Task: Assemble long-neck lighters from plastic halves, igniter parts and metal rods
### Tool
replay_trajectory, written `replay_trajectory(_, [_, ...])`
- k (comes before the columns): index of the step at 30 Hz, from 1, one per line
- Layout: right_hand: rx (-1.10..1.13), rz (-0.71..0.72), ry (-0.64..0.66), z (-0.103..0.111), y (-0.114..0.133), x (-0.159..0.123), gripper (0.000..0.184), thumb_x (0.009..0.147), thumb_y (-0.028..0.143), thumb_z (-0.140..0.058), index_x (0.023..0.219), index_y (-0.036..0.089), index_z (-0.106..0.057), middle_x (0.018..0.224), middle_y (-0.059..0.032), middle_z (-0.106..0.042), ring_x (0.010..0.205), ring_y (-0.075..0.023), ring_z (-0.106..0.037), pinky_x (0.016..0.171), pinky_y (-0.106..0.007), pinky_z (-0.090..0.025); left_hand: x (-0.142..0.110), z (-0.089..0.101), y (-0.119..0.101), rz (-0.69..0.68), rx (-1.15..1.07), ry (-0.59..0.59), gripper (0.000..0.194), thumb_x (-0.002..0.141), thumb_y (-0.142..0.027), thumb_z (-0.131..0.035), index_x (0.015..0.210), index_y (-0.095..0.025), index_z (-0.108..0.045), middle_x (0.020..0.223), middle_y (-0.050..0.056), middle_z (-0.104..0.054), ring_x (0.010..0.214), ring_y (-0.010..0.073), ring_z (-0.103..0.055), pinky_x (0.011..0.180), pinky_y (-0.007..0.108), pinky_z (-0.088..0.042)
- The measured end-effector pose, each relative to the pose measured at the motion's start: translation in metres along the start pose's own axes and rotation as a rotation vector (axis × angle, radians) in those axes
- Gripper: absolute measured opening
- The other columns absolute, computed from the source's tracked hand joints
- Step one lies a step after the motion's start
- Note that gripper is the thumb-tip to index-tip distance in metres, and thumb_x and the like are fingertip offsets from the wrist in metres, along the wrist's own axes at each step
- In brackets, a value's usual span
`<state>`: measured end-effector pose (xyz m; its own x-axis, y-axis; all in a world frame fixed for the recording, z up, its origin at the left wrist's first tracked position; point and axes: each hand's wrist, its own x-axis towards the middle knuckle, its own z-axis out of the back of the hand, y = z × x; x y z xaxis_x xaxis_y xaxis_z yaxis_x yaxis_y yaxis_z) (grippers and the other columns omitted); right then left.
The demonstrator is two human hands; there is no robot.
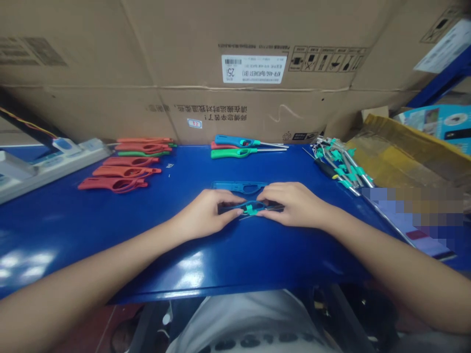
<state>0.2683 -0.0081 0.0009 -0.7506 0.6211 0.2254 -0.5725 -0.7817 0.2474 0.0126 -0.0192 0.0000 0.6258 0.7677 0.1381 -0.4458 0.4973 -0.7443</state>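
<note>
My left hand (208, 214) and my right hand (294, 205) both grip a blue plastic utility-lighter shell (253, 206) at the middle of the blue workbench (110, 235). A teal plastic part (250, 211) sits in it between my hands, and a thin metal rod sticks out towards the right. My fingers hide most of this shell. Just behind my fingers lies a second blue shell half (239, 187), which my right fingertips nearly reach.
Red-orange lighter shells (121, 176) lie at the left, and two assembled lighters (246, 147) at the back. A heap of metal lighter nozzles with teal parts (342, 164) and a screwdriver (326, 169) lie at the right. Cardboard boxes (184, 59) stand behind the bench.
</note>
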Motion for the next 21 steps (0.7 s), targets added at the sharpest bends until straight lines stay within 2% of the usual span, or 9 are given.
replay_trajectory(3, [-0.003, 0.013, -0.009, 0.0, 0.0, 0.0, 0.022, 0.092, 0.04, -0.066, 0.102, 0.02, -0.069, 0.094, -0.0046, -0.074, 0.082, -0.0175, -0.066, 0.068, -0.027, -0.042, 0.0, 0.002, 0.0, 0.004, 0.022, 0.009, 0.026, 0.092, -0.025, -0.061, 0.114, -0.025, -0.075, 0.112, 0.002, -0.077, 0.1, 0.0201, -0.071, 0.091, 0.031, -0.053])
replay_trajectory(9, [-0.025, 0.039, -0.019, 0.001, 0.002, 0.0, 0.024, 0.094, 0.038, -0.063, 0.11, 0.02, -0.068, 0.1, -0.0053, -0.074, 0.088, -0.0183, -0.066, 0.071, -0.028, -0.044, 0.0, -0.001, 0.001, 0.05, 0.033, -0.035, 0.022, 0.09, -0.025, -0.063, 0.106, -0.023, -0.076, 0.102, 0.002, -0.078, 0.09, 0.0193, -0.071, 0.08, 0.029, -0.053])
replay_trajectory(15, [-0.077, 0.046, -0.016, 0.002, 0.002, 0.001, 0.033, 0.096, 0.042, -0.06, 0.12, 0.021, -0.065, 0.108, -0.0065, -0.073, 0.096, -0.0211, -0.067, 0.074, -0.03, -0.047, 0.001, -0.001, 0.005, 0.068, 0.044, -0.032, 0.023, 0.091, -0.027, -0.062, 0.109, -0.024, -0.076, 0.107, 0.003, -0.078, 0.095, 0.0209, -0.071, 0.082, 0.031, -0.053])
replay_trajectory(19, [-0.124, 0.021, -0.086, 0.008, -0.001, -0.001, 0.035, 0.098, 0.044, -0.057, 0.123, 0.021, -0.064, 0.11, -0.0074, -0.073, 0.098, -0.0217, -0.067, 0.078, -0.031, -0.049, 0.001, -0.001, 0.007, 0.035, 0.093, -0.039, 0.024, 0.093, -0.026, -0.061, 0.111, -0.024, -0.076, 0.103, 0.005, -0.076, 0.091, 0.0201, -0.069, 0.083, 0.032, -0.052])
replay_trajectory(21, [-0.164, -0.039, -0.148, 0.015, -0.009, -0.004, 0.032, 0.098, 0.042, -0.056, 0.122, 0.021, -0.065, 0.109, -0.0075, -0.073, 0.1, -0.0221, -0.067, 0.08, -0.031, -0.049, 0.001, -0.002, 0.007, 0.009, 0.129, -0.045, 0.026, 0.093, -0.024, -0.059, 0.113, -0.023, -0.076, 0.1, 0.006, -0.073, 0.087, 0.0189, -0.067, 0.081, 0.032, -0.052])
